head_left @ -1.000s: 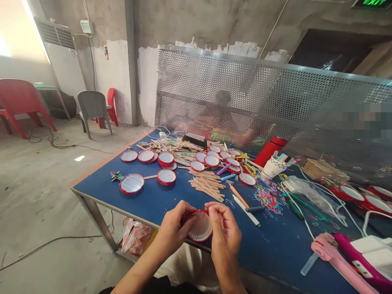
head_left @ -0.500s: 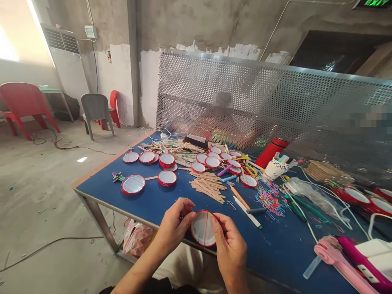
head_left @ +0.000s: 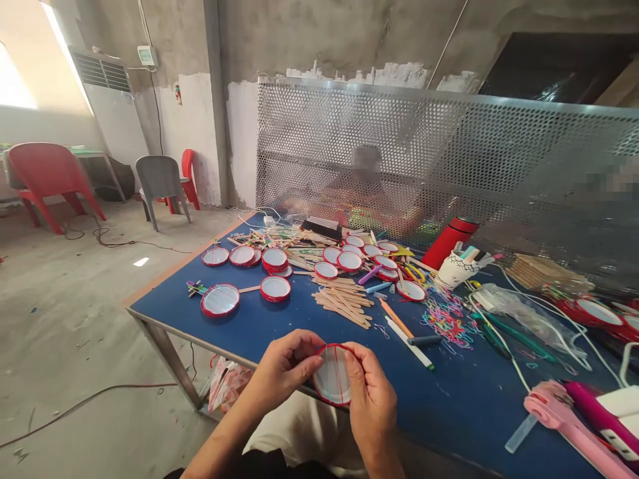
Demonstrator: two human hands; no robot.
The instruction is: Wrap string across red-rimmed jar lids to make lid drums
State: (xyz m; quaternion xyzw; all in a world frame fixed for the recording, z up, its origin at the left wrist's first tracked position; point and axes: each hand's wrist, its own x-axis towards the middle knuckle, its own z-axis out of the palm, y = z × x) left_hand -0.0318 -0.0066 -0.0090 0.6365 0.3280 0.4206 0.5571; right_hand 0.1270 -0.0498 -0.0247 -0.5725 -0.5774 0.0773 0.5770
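Note:
Near the table's front edge I hold a round white disc with a red rim [head_left: 330, 380], tilted toward me. Thin bands, at least one of them red, run across its face from top to bottom. My left hand [head_left: 294, 366] pinches the upper left rim between thumb and fingers. On the right side, my right hand [head_left: 370, 382] grips the rim, thumb on the face and fingers behind. A similar disc with a craft-stick neck [head_left: 219, 301] lies to the left on the blue table [head_left: 279, 318]. Beyond my hands is a pile of craft sticks [head_left: 344, 301].
Several red-rimmed discs [head_left: 349, 261] lie farther back. Coloured rubber bands [head_left: 449, 322], markers [head_left: 409, 342], a pen cup [head_left: 455, 269] and a red flask [head_left: 449, 243] stand or lie right. A pink glue gun [head_left: 564, 419] is nearest right. A perforated metal screen [head_left: 309, 133] bounds the back.
The view has shifted slightly, so the table things appear a little farther right. Both hands keep hold of the disc, and a second line now shows beside the red one on its face.

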